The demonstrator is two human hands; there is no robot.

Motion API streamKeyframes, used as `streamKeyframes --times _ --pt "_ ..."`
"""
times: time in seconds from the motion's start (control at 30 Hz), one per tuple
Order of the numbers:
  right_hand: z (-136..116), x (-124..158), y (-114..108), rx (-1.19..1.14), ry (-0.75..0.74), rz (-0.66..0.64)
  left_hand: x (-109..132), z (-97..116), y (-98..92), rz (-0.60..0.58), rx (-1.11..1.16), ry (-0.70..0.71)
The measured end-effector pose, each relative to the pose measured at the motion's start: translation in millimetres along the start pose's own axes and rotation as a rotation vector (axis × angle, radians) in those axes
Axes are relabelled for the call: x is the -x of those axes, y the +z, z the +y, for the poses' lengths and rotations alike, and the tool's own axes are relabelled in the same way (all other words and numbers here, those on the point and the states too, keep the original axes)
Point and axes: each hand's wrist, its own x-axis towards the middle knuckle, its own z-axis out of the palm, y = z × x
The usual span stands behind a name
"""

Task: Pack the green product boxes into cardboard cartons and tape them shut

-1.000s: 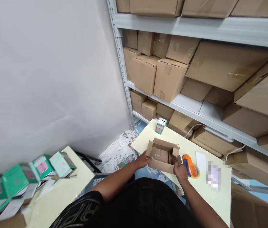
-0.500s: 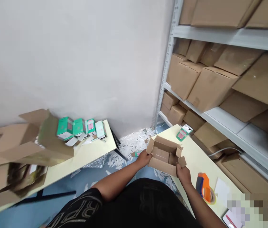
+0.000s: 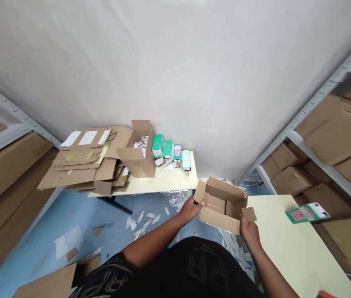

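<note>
I hold a small open cardboard box (image 3: 221,205) in front of me, its flaps standing up. My left hand (image 3: 189,208) grips its left side and my right hand (image 3: 249,229) grips its near right corner. The box is in the air beside the left edge of the pale yellow table (image 3: 290,248). Nothing shows inside the box. A green and white carton (image 3: 307,212) lies flat on that table to the right.
A second yellow table (image 3: 163,182) by the wall carries flattened cardboard (image 3: 82,163), an open brown box (image 3: 136,151) and several green cartons (image 3: 169,150). Paper scraps (image 3: 146,219) litter the blue floor. Shelves with brown boxes (image 3: 333,136) stand at the right and left.
My view has swung left, away from the right shelves. Both hands have kept hold of the box and carried it off the right table toward the left. The tape dispenser has left the view.
</note>
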Motion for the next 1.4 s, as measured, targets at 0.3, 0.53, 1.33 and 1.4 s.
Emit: streamKeyframes --times 0.3,0.53,1.33,1.4 --pt "-96.5 29.8 78.7 0.038 -0.065 -0.081 24.1 -31.4 -126.8 0.066 0.107 0.089" --pt "-142.0 27.0 102.1 0.123 -0.157 -0.207 29.8 -32.2 -200.4 0.195 0.14 0.018" --pt "-279.2 -75.9 225.7 0.21 -0.346 -0.727 -194.9 120.0 -436.4 0.18 -1.035 -0.236" --pt "-280.9 -68.6 232.1 0.156 -0.328 -0.713 -235.6 107.6 -448.2 0.162 -1.05 -0.287"
